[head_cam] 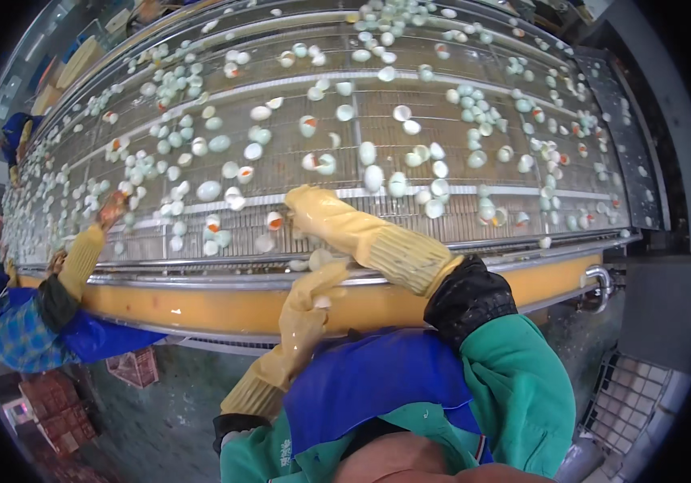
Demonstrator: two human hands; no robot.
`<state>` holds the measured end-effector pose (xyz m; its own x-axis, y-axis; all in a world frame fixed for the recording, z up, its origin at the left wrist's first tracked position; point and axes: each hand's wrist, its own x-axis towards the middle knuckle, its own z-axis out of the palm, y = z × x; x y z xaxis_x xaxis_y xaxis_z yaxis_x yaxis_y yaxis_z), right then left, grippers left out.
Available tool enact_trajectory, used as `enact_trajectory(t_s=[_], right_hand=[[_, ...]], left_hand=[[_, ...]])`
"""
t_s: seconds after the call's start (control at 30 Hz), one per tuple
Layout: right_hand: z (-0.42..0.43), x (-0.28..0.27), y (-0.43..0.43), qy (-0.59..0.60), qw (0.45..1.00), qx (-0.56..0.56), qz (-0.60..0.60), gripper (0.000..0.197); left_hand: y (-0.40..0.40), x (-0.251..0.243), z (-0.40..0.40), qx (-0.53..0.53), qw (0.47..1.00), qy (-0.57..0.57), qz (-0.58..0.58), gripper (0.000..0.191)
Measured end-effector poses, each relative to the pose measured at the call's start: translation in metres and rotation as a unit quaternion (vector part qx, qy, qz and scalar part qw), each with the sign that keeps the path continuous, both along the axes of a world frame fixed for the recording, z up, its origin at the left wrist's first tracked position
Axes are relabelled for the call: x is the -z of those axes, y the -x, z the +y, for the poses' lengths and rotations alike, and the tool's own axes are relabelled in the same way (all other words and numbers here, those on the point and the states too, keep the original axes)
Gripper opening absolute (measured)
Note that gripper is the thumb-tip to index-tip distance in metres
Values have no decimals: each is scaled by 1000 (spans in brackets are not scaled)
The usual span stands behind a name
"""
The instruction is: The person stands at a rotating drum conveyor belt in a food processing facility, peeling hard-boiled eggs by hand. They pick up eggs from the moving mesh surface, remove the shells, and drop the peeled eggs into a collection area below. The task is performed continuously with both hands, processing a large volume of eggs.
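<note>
My right hand [320, 212], in a yellow rubber glove, reaches over the conveyor's near part. Its fingers point down, and their grip is hidden beneath the glove. My left hand [314, 291], gloved alike, is bent at the conveyor's near edge, with a pale bit of shell [322, 301] between its fingers. Just above it, pale eggshells [320, 259] overlap the metal rail. A half shell with orange inside [274, 221] lies left of my right hand. Pale blue-green shells, such as a rounded one [373, 178], are scattered over the slatted conveyor [381, 220].
A metal rail [176, 279] tops the conveyor's orange side [200, 307]. To the left, a co-worker's gloved arm [83, 256] reaches over the conveyor. Red plastic crates [55, 401] stand on the floor at lower left. A wire-grid crate [629, 395] is at lower right.
</note>
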<state>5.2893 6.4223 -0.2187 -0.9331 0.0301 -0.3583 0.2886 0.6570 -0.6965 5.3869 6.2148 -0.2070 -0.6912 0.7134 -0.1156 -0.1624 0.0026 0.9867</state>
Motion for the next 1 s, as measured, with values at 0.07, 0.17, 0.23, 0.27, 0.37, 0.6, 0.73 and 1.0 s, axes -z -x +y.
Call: enact_trajectory(t_s=[0.07,0.17,0.23,0.27,0.37,0.6,0.73,1.0], right_hand=[[17,-3,-46,91,990,17,107,31],[41,-33,-117,82,989,-22,124,30],[62,-49,-174,130,990,-1,62,32],[73,-58,-203,168,986,15,1,33],[87,11,-283,247,956,1,160,32],[101,-57,-325,133,978,-3,-161,47],[111,-81,-331,114,961,53,-247,42],[120,-46,-352,110,942,82,-307,33]], left_hand=[[-7,-3,9,28,1000,2,-6,48],[-12,-6,21,58,996,55,-33,43],[-16,-5,29,62,993,90,-40,39],[-16,-13,33,30,995,75,-64,38],[-7,-27,58,-37,999,37,5,37],[157,1,36,-97,841,346,405,67],[163,35,26,-8,860,392,327,65],[159,73,56,2,816,427,389,41]])
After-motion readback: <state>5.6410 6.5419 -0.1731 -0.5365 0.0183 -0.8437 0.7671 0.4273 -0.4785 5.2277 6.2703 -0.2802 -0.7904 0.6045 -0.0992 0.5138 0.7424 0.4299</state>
